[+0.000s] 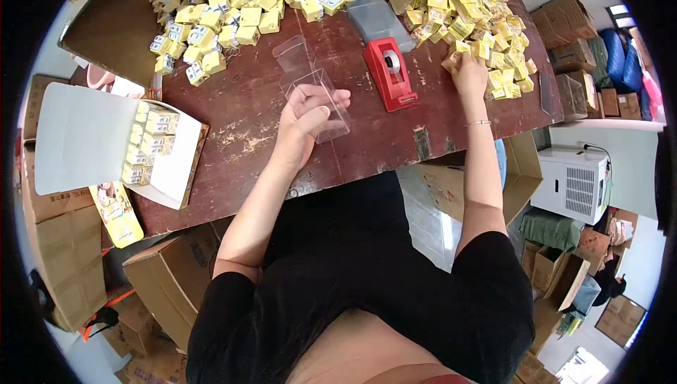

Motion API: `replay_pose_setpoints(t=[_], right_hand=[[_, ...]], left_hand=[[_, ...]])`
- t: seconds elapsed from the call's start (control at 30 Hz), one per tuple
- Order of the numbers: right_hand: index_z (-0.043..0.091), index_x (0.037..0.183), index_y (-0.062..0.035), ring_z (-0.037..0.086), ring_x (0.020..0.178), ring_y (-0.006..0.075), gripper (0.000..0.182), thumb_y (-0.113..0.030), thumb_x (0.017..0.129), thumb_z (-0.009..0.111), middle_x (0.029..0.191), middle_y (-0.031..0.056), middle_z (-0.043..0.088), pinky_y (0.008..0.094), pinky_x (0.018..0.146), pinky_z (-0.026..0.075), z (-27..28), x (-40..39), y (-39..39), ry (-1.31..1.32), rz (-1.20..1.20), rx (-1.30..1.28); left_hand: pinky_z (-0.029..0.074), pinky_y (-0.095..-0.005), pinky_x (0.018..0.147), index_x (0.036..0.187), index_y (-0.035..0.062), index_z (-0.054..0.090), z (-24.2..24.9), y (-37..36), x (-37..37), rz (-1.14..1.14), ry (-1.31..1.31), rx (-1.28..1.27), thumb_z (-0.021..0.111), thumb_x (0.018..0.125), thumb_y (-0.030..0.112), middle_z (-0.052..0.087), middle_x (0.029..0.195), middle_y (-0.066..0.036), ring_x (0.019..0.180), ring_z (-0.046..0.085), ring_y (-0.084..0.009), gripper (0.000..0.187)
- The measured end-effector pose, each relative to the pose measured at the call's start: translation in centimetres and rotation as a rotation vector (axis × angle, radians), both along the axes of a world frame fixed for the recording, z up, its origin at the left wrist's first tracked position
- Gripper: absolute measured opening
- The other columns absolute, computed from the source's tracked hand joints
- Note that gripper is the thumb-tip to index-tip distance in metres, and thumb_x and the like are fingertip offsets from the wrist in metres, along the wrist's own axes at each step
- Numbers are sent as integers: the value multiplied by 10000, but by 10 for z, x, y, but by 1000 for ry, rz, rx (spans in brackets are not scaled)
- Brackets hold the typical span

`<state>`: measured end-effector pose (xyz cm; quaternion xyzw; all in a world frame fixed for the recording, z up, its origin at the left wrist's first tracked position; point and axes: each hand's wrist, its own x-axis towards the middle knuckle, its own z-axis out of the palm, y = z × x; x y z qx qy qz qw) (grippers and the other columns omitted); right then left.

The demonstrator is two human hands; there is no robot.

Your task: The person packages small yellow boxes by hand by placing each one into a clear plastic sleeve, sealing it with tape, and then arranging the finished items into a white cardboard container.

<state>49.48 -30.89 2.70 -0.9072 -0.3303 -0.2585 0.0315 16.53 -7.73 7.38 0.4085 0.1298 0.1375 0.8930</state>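
My left hand [310, 119] is wrapped round a clear plastic box [330, 129] whose lid flap [295, 54] stands open, pointing away from me. No contents show through its walls. At the near left edge of a heap of small yellow wrapped packets [493, 49], my right hand [469, 76] has its fingers closed on a yellow packet [451, 64]; the fingertips are partly hidden among the packets. Between my hands lies a red tape dispenser [381, 77] with a roll of clear tape. Beyond it rests a flat stack of clear plastic [377, 17].
Many small yellow-and-white boxes [247, 17] are heaped at the back left. A white carton [169, 190] with its lid up holds rows of filled clear boxes at the left, beside a yellow printed card [116, 218]. An open cardboard box [522, 172] stands below the table's right edge.
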Motion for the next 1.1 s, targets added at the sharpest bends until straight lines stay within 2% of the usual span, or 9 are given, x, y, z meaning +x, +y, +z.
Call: replay_pose_setpoints(t=[0.07, 0.17, 0.27, 0.37, 0.5, 0.67, 0.87, 0.97, 1.1], right_hand=[[566, 1035, -44, 612, 764, 288, 388, -181, 738, 776, 765, 112, 660, 392, 710, 484, -8, 10, 0, 32, 34, -141], [551, 1231, -37, 581, 656, 116, 413, -181, 870, 692, 822, 35, 647, 253, 592, 473, 20, -20, 28, 927, 361, 752], [590, 1228, -82, 518, 701, 41, 328, -160, 914, 643, 830, -17, 612, 205, 594, 405, 70, -98, 65, 1655, 327, 581], [595, 1220, -86, 582, 745, 143, 330, -177, 907, 643, 820, 39, 616, 281, 680, 480, 26, -147, 95, 1367, 573, 49], [573, 1282, -158, 611, 1011, 348, 377, -233, 915, 614, 1069, 156, 613, 420, 840, 498, 24, -177, 106, 940, 493, -113], [538, 1311, -174, 606, 1043, 337, 461, -200, 870, 670, 1153, 131, 610, 372, 880, 509, 27, -188, 110, 783, 583, -376], [489, 1298, -77, 603, 1026, 108, 460, -40, 876, 667, 1144, 85, 643, 222, 676, 529, 53, -200, 150, 1610, 715, 760], [589, 1198, -69, 629, 1054, 228, 406, 6, 813, 691, 1137, 108, 654, 325, 851, 525, 61, -213, 164, 949, 841, 335], [611, 1194, -71, 623, 1075, 292, 426, 12, 785, 700, 1150, 124, 648, 373, 926, 494, 78, -211, 164, 1075, 1025, 120]], left_hand=[[530, -402, 875, 1155, 81, 469, 0, 2, -5, -15, 17, -18, 597, 869, 118, 618, 1185, -156, 1145, 584, -257, 316], [540, -400, 848, 1205, 91, 440, -9, 7, -16, 7, 24, -102, 607, 886, 171, 605, 1216, -180, 1118, 601, -269, 369], [547, -377, 830, 1342, 124, 404, -17, 16, -31, -38, 92, -158, 638, 895, 314, 539, 1316, -190, 1190, 567, -307, 539], [572, -334, 782, 1376, 86, 371, -18, 27, -39, -104, 35, -160, 631, 897, 285, 525, 1327, -228, 1197, 571, -313, 580], [578, -329, 773, 1369, 88, 381, -22, 39, -58, -45, 78, -130, 641, 888, 269, 553, 1296, -229, 1157, 599, -310, 576], [571, -313, 740, 1348, 94, 405, -32, 40, -78, 23, 293, -56, 650, 879, 265, 593, 1233, -204, 1100, 633, -290, 557], [546, -296, 752, 1303, 86, 446, -47, 20, -78, 87, 353, 180, 735, 808, 88, 637, 1085, -119, 951, 639, -176, 572], [537, -282, 699, 1344, 62, 406, -52, 19, -75, 69, 302, 196, 793, 752, 89, 600, 1098, -135, 895, 627, -167, 708], [537, -316, 770, 1362, 57, 396, -53, 24, -79, 151, 302, 429, 800, 743, 94, 596, 1119, -142, 945, 628, -198, 740]])
